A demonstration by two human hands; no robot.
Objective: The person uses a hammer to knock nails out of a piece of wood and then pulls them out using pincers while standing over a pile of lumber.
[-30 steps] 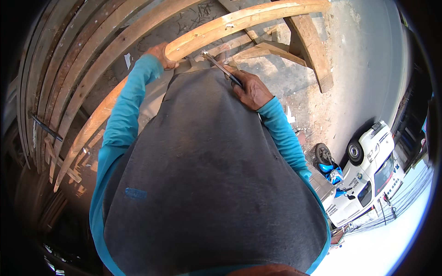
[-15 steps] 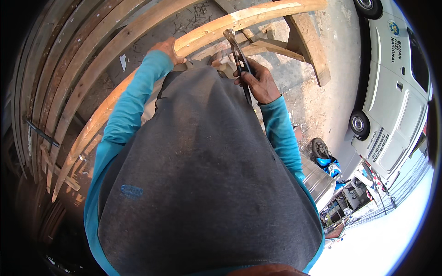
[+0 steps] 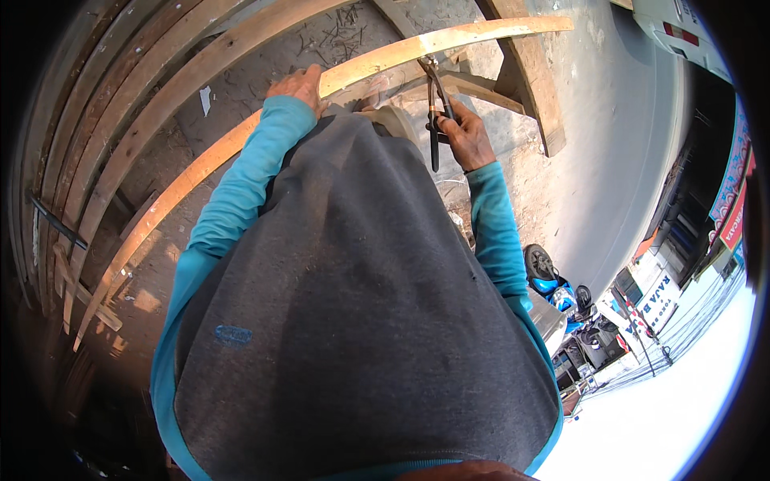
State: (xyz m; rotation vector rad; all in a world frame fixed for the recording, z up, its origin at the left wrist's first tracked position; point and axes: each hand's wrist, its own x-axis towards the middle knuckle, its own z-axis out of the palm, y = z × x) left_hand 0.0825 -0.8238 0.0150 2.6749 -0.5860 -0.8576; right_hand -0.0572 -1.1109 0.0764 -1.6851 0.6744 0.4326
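Note:
A long pale wooden plank [image 3: 449,38] arcs across the view in front of me, from the lower left to the upper right. My left hand [image 3: 297,88] grips it near its middle, fingers curled over the far edge. In my right hand [image 3: 467,138] is a pair of pincers [image 3: 434,88] with dark handles, its metal jaws up against the plank's near edge. Whether the jaws are closed on anything there is too small to tell. Part of the plank lies hidden behind my left hand and sleeve.
Several long wooden planks [image 3: 120,152] lie side by side at the left, with a dark bar [image 3: 56,220] across them. A wooden support [image 3: 531,80] stands at the upper right. Scattered nails [image 3: 325,38] lie on the ground. A motorcycle [image 3: 553,280] and a vehicle [image 3: 682,32] are at the right.
The pincers have moved right and come up to the plank's edge. The plank has tilted, so less of its side shows. The white van has moved up, mostly out of view.

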